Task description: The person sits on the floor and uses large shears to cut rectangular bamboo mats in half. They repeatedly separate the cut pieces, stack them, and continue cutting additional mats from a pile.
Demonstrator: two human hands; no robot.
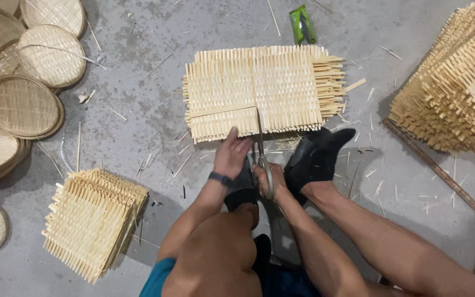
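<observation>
Scissors (262, 157) gripped in my right hand (268, 184), blades at woven bamboo mat's (259, 91) near edge | left hand (231, 154) fingers flat, pressing that edge | bare concrete floor (155, 93) left, mat stacks (92, 220) and round trays (23, 104) beyond.

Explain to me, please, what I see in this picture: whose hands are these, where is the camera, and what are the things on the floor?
The one picture comes from a camera worn on a person's head, looking down at their own arms, knees and black-socked feet. There is no machine.

The person sits on a grey concrete floor. In front lies a stack of woven bamboo mats. The left hand presses on its near edge. The right hand holds scissors whose blades point into the mats.

On the left lie round woven bamboo trays and a smaller pile of square mats. A big pile of mats stands on the right, with a long ruler-like strip beside it. A small green packet lies beyond the mats, and loose bamboo splinters are scattered around.
</observation>
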